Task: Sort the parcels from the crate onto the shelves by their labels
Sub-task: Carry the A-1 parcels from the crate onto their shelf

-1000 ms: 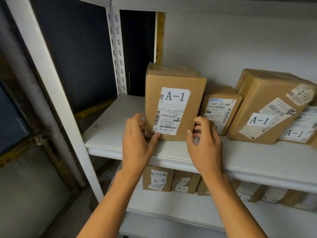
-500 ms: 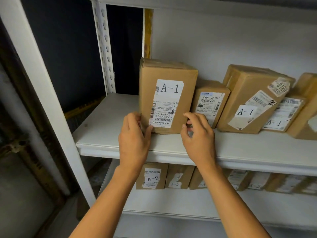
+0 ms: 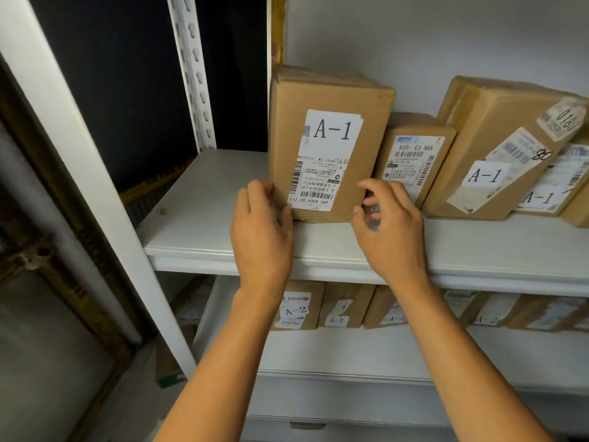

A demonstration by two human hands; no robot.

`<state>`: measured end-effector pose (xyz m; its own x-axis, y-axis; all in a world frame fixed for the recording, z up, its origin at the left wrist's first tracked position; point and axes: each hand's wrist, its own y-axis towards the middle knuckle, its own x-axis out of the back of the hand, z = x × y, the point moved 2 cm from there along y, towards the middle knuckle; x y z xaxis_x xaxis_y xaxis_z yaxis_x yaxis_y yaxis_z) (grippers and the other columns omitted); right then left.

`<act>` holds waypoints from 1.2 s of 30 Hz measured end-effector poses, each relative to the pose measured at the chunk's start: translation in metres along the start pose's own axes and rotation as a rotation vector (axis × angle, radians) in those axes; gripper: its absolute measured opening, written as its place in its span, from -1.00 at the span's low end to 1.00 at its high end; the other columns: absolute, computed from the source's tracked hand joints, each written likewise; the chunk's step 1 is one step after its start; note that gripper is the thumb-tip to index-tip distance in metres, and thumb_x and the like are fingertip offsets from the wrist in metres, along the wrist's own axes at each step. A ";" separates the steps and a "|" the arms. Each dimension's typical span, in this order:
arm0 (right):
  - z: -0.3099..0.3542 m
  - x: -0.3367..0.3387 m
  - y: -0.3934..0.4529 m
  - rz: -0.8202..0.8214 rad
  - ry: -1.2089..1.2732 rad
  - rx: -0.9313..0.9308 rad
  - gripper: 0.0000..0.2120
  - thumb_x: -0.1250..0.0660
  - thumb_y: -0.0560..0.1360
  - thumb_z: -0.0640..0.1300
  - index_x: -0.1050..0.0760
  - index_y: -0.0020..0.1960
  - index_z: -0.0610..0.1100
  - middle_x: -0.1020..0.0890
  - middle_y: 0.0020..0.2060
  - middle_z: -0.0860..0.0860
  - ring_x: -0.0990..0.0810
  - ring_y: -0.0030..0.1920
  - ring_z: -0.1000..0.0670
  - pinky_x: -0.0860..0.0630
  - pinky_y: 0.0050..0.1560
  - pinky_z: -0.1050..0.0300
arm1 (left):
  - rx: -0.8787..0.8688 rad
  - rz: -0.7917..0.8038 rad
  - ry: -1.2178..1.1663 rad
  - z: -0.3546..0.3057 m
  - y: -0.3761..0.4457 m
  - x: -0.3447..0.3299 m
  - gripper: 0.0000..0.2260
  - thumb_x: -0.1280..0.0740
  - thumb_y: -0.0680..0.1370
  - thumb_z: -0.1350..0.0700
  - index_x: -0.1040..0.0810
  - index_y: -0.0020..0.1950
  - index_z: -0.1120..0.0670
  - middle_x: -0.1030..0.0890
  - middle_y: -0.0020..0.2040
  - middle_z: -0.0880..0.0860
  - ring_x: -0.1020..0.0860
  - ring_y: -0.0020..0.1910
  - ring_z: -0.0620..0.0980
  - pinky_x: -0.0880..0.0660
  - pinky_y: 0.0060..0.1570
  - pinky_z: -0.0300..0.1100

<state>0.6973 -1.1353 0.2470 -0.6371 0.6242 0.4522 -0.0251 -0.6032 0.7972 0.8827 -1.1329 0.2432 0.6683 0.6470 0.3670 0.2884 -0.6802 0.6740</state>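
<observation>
A: Where's the box (image 3: 325,145)?

B: Upright on the upper shelf (image 3: 204,237), A-1 label (image 3: 328,161) facing out, right between the two hands. Its base looks flat on the board, a little back from the front edge.

A: And the hands?

B: The left hand (image 3: 261,237) is at the lower left corner, thumb on the front face, fingers wrapped round the side. The right hand (image 3: 392,231) has its fingers curled at the lower right corner. Whether it truly holds the box or only touches it, I can't tell; the fingertips are tucked into the gap beside the next box (image 3: 414,161).

A: So what's the step?

B: Seating it in the A-1 row, I'd judge. The parcels right of the right hand carry A-1 labels too, and the lower shelf (image 3: 350,349) beneath the wrists holds A-2 ones, so the level matches.

A: How to finish it well?

B: Square the base to the shelf edge and keep the label forward. It's tall and narrow, so let go low and gently, one hand at a time, so it doesn't tip. Draw the right fingers straight back out of that gap, or they may drag the neighbour. There's bare board left of the left hand, so no need to crowd.
</observation>
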 end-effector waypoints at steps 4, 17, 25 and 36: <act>0.000 -0.002 0.000 -0.011 0.005 0.001 -0.65 -0.33 0.52 -0.28 -0.54 0.29 -0.17 -0.57 0.12 -0.06 -0.59 -0.02 0.02 -0.59 0.00 0.21 | -0.053 0.015 0.001 0.010 -0.002 -0.001 -0.73 -0.42 0.52 0.26 -0.55 0.21 0.14 -0.60 0.03 0.09 -0.59 -0.07 0.08 -0.56 -0.04 -0.12; -0.003 -0.005 0.001 0.047 0.009 -0.086 -0.53 -0.37 0.51 -0.27 -0.48 0.42 -0.18 -0.50 0.34 -0.11 -0.58 0.15 0.00 -0.64 0.10 0.05 | -0.150 0.267 0.140 0.011 0.007 -0.001 -0.51 -0.32 0.54 0.26 -0.39 0.49 0.20 -0.57 0.19 0.16 -0.57 0.04 0.17 -0.51 0.01 -0.05; -0.001 -0.003 -0.002 0.109 -0.001 -0.115 -0.49 -0.34 0.51 -0.21 -0.44 0.45 -0.19 -0.45 0.39 -0.12 -0.58 0.20 -0.09 -0.58 0.20 -0.08 | -0.067 0.376 0.335 0.001 -0.001 0.001 -0.39 -0.30 0.56 0.00 -0.21 0.57 0.13 -0.50 0.30 0.09 -0.49 0.19 0.13 -0.50 -0.08 0.01; -0.007 0.062 -0.056 0.326 -0.364 -0.139 -0.45 -0.17 0.57 0.08 -0.43 0.44 -0.22 -0.56 0.31 -0.15 -0.50 0.30 -0.21 -0.48 0.27 -0.12 | -0.164 0.448 0.421 -0.046 -0.062 -0.005 -0.40 -0.13 0.55 -0.17 -0.33 0.47 0.19 -0.45 0.39 0.22 -0.40 0.35 0.24 -0.30 0.39 0.11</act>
<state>0.6536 -1.0663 0.2274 -0.3196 0.5100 0.7986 0.0121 -0.8406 0.5416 0.8303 -1.0781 0.2289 0.3628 0.4149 0.8344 -0.0880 -0.8762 0.4739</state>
